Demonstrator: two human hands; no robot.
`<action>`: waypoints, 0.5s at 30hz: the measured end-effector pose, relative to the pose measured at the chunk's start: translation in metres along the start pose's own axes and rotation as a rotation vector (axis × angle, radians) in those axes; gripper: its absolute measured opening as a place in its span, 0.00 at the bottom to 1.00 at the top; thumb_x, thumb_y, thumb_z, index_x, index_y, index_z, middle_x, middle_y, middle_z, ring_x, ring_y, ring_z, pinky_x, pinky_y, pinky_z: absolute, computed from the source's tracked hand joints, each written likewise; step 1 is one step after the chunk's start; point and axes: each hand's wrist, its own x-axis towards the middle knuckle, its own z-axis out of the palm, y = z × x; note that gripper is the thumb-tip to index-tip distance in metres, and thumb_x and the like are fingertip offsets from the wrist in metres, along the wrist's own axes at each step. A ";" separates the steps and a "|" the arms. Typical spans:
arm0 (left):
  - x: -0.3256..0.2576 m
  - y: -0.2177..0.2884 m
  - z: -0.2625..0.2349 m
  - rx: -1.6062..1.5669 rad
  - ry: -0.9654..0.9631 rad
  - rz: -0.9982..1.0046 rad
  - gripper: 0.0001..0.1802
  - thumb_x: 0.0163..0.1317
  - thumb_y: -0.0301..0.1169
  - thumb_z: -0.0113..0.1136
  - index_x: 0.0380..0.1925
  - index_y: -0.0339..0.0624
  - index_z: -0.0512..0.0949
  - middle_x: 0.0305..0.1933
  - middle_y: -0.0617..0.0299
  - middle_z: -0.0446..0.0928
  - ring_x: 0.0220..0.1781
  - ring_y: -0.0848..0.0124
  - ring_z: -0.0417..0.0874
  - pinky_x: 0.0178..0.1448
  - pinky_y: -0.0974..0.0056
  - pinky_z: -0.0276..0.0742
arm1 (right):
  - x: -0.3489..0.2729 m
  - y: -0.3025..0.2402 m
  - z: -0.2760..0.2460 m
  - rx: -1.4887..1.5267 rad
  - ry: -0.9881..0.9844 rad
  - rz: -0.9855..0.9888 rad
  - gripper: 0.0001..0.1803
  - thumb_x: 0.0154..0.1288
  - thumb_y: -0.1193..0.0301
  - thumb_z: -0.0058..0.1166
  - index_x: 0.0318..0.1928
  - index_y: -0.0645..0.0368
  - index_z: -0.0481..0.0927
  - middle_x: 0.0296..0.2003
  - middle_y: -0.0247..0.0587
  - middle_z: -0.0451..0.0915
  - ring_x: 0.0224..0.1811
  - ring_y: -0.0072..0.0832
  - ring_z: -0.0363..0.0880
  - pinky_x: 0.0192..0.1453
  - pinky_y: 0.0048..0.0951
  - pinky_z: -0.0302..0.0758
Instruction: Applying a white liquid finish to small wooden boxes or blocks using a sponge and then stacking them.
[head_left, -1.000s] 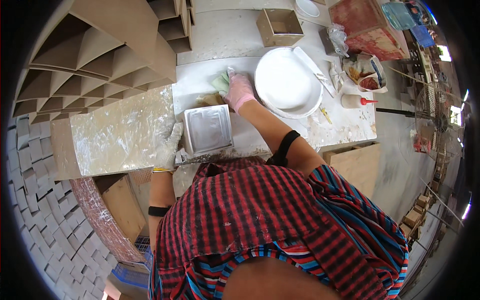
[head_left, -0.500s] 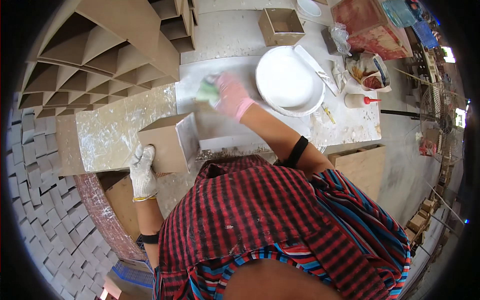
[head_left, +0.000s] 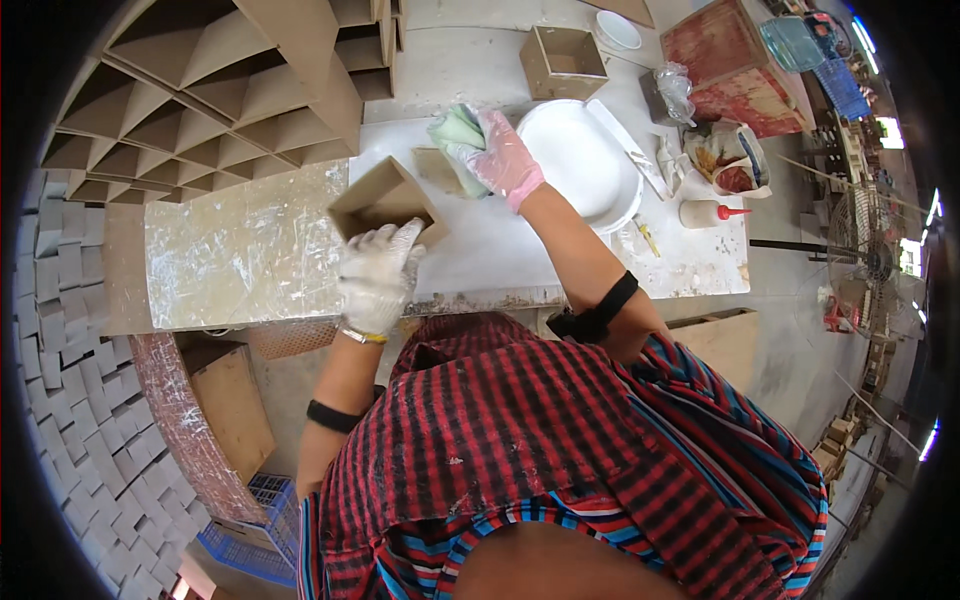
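Observation:
My left hand [head_left: 380, 275], in a whitish knit glove, is closed on the near wall of an open brown board box [head_left: 383, 187]. The box is tilted on the white work surface, its opening partly facing me. A thin pink glove covers my right hand [head_left: 508, 160], which is closed on a pale green cloth [head_left: 458, 138] just left of a round white basin [head_left: 585, 165]. A flat brownish patch [head_left: 432, 168] shows beside the cloth; I cannot tell whether it is a loose piece.
Stacked brown boxes [head_left: 215, 110] rise at the far left. Another open box [head_left: 563, 65] stands at the back. Right of the basin are a white strip [head_left: 628, 148], a bottle with a red nozzle [head_left: 700, 213] and a yellow tool [head_left: 648, 237]. A red-stained crate [head_left: 735, 65] stands at the far right.
My left hand has brought the box up from the table's front edge, to the right and farther back, and turned it. My right hand has shifted slightly right with the cloth.

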 end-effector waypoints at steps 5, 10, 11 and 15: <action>-0.007 0.011 0.011 0.202 -0.010 0.049 0.23 0.56 0.42 0.55 0.52 0.50 0.72 0.41 0.57 0.75 0.53 0.56 0.71 0.63 0.50 0.55 | -0.002 -0.018 0.000 -0.352 -0.167 -0.172 0.34 0.58 0.70 0.51 0.64 0.57 0.56 0.51 0.49 0.70 0.53 0.40 0.71 0.58 0.34 0.68; -0.009 0.002 0.003 0.367 -0.056 0.009 0.25 0.59 0.48 0.48 0.50 0.44 0.74 0.47 0.58 0.72 0.60 0.56 0.64 0.67 0.49 0.49 | -0.007 -0.063 0.008 -0.520 -0.317 -0.074 0.34 0.59 0.71 0.49 0.66 0.50 0.54 0.55 0.45 0.65 0.49 0.42 0.72 0.53 0.35 0.72; -0.010 0.001 0.006 0.360 -0.088 -0.019 0.26 0.59 0.49 0.47 0.49 0.43 0.74 0.46 0.57 0.72 0.60 0.55 0.64 0.67 0.48 0.49 | -0.013 -0.069 0.008 -0.579 -0.386 -0.019 0.34 0.59 0.71 0.49 0.66 0.49 0.54 0.55 0.44 0.65 0.49 0.42 0.73 0.53 0.35 0.72; -0.012 0.003 0.010 0.340 -0.132 -0.084 0.27 0.57 0.50 0.46 0.48 0.42 0.74 0.42 0.55 0.73 0.60 0.56 0.64 0.65 0.48 0.51 | -0.086 -0.039 0.000 -0.509 -0.399 -0.149 0.34 0.59 0.72 0.49 0.66 0.46 0.54 0.50 0.46 0.67 0.47 0.40 0.73 0.52 0.35 0.72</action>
